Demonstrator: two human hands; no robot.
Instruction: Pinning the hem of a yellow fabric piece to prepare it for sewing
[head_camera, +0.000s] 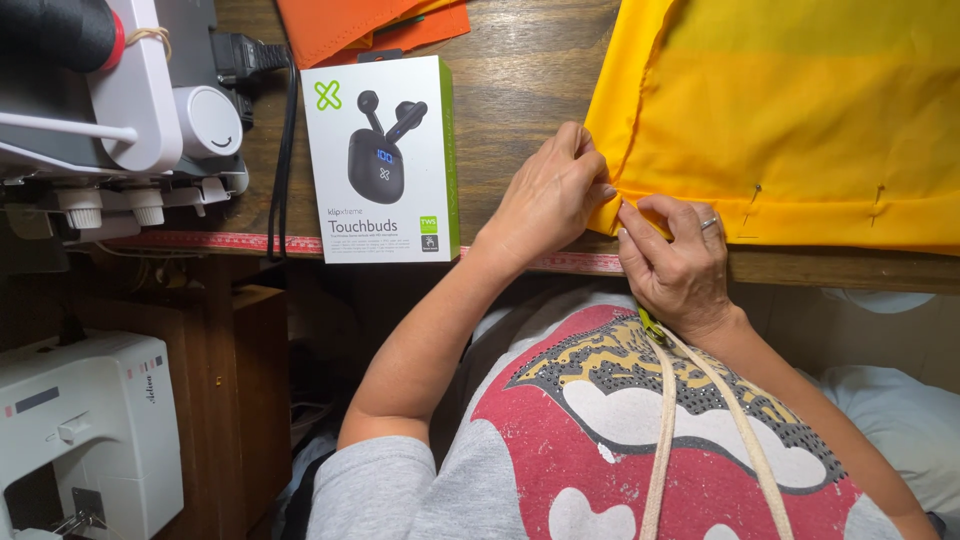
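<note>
A yellow fabric (800, 120) lies across the right side of a wooden table (530, 80), its lower edge folded over and held by two pins (752, 200). My left hand (550, 195) pinches the fabric's lower left corner. My right hand (675, 255), with a ring on one finger, pinches the folded hem right beside it, thumb and forefinger closed on the cloth. Whether a pin is between the fingers cannot be told.
A white and green earbud box (385, 160) lies left of my hands. Orange fabric (370, 25) sits at the table's far edge. A white sewing machine (130, 110) with a black cable stands at the left; another white machine (85, 430) is lower left. A red tape measure (220, 241) runs along the table's front edge.
</note>
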